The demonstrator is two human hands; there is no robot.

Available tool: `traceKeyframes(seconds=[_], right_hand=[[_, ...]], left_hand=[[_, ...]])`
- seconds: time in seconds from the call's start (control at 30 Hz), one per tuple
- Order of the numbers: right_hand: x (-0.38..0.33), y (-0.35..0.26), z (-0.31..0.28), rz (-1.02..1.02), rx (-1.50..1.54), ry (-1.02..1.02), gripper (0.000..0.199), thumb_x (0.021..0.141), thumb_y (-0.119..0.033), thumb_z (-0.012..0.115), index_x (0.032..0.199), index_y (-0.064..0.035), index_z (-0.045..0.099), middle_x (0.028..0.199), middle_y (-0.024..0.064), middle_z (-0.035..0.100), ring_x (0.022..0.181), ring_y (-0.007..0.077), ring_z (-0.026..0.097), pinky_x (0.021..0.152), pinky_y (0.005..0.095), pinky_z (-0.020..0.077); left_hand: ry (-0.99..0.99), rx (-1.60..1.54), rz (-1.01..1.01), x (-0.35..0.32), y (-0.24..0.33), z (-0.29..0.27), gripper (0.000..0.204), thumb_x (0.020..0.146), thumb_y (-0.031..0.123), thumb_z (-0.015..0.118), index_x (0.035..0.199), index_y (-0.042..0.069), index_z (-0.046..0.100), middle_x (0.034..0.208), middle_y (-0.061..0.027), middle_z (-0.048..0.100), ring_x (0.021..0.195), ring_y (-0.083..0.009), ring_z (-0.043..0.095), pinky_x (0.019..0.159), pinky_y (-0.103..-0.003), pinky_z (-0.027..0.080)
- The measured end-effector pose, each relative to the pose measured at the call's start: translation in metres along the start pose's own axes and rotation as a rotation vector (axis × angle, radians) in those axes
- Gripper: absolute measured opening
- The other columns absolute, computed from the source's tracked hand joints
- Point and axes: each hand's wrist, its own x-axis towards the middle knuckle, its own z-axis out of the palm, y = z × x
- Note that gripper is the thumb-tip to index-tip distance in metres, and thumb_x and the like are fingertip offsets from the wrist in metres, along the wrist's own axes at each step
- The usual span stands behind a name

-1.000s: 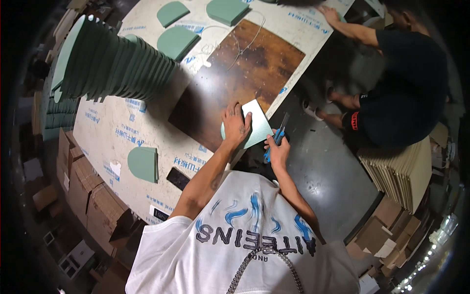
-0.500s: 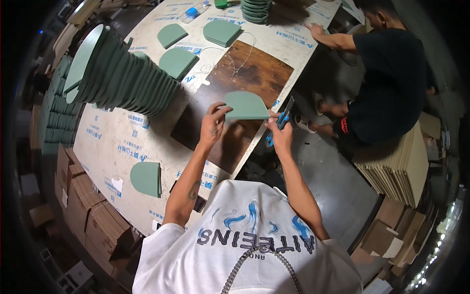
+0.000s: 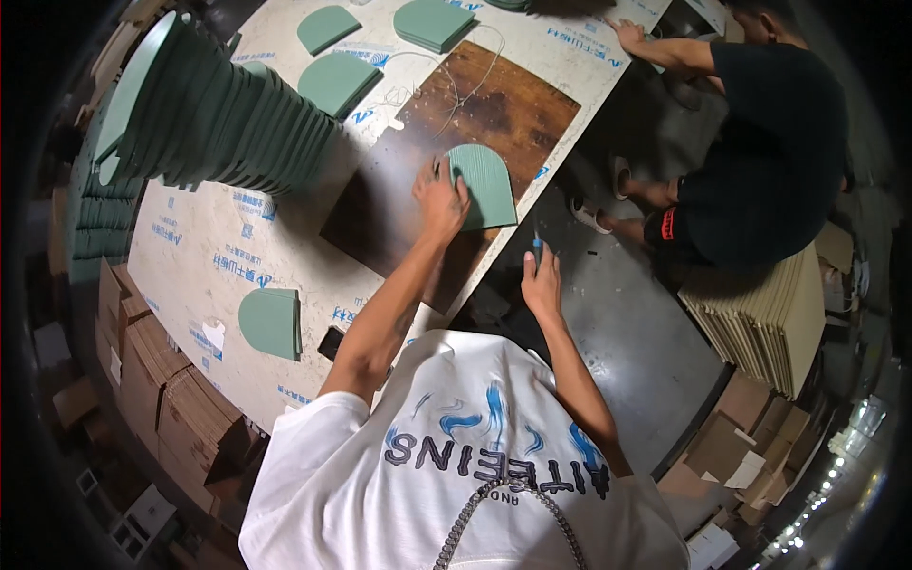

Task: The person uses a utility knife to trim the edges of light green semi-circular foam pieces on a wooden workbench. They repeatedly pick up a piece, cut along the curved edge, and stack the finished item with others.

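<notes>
A green panel with one rounded end (image 3: 488, 182) lies flat on a dark brown wooden board (image 3: 518, 90), its grooved face up. My left hand (image 3: 441, 201) grips the panel's left edge, with fingers on its top. Just off the table's edge, my right hand (image 3: 541, 283) is closed around a blue utility knife (image 3: 538, 244), and the thin blade points away from me. Part of the knife's handle is hidden in my palm. Panel and knife are apart.
A tall leaning stack of green panels (image 3: 223, 114) stands on the left of the white printed table (image 3: 190, 271). Smaller piles (image 3: 432, 24) sit beyond, near loose string (image 3: 461, 93). A co-worker in black (image 3: 779, 152) bends over at the right, beside stacked boards (image 3: 750, 313).
The panel has gone from raised in both hands to flat on the board, grooved face up. My right hand has let go of it and drawn back toward me with the knife.
</notes>
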Motion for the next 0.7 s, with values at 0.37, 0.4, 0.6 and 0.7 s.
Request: traceKeyframes(seconds=[0.37,0.4,0.6,0.7], right_hand=[[0.007,0.011,-0.01,-0.264,-0.147,-0.044,0.045,0.092,-0.028,0.07,0.132,-0.0084,0.063,0.106,0.0107,0.064,0.096,0.0346,0.062,0.083,0.0445,0.0515],[0.005,0.015,-0.01,-0.28,-0.165,-0.032,0.045,0.093,-0.028,0.07,0.133,-0.0087,0.063,0.107,0.0105,0.064,0.095,0.0344,0.062,0.083,0.0446,0.0516],[0.005,0.022,-0.015,-0.247,-0.314,0.0,0.041,0.097,-0.037,0.064,0.133,-0.0164,0.065,0.104,0.0106,0.06,0.094,0.0322,0.06,0.08,0.0455,0.0494],[0.008,0.026,-0.015,-0.27,-0.341,0.025,0.039,0.098,-0.039,0.062,0.131,-0.0186,0.067,0.102,0.0097,0.058,0.093,0.0306,0.06,0.078,0.0448,0.0484]], left_hand=[[0.035,0.332,-0.027,0.008,0.003,0.049,0.052,0.1,0.029,0.047,0.139,-0.005,0.045,0.143,-0.0269,0.045,0.137,-0.0399,0.037,0.112,-0.058,0.026],[0.027,0.324,-0.028,0.007,0.004,0.049,0.052,0.1,0.029,0.046,0.14,-0.005,0.044,0.143,-0.0268,0.045,0.137,-0.0398,0.037,0.112,-0.057,0.025],[0.007,0.319,-0.054,0.008,0.003,0.047,0.053,0.1,0.029,0.046,0.14,-0.005,0.044,0.144,-0.0258,0.044,0.139,-0.0388,0.035,0.113,-0.055,0.025],[-0.002,0.304,-0.064,0.009,0.004,0.047,0.053,0.1,0.028,0.045,0.141,-0.006,0.043,0.145,-0.025,0.044,0.14,-0.0382,0.035,0.114,-0.053,0.024]])
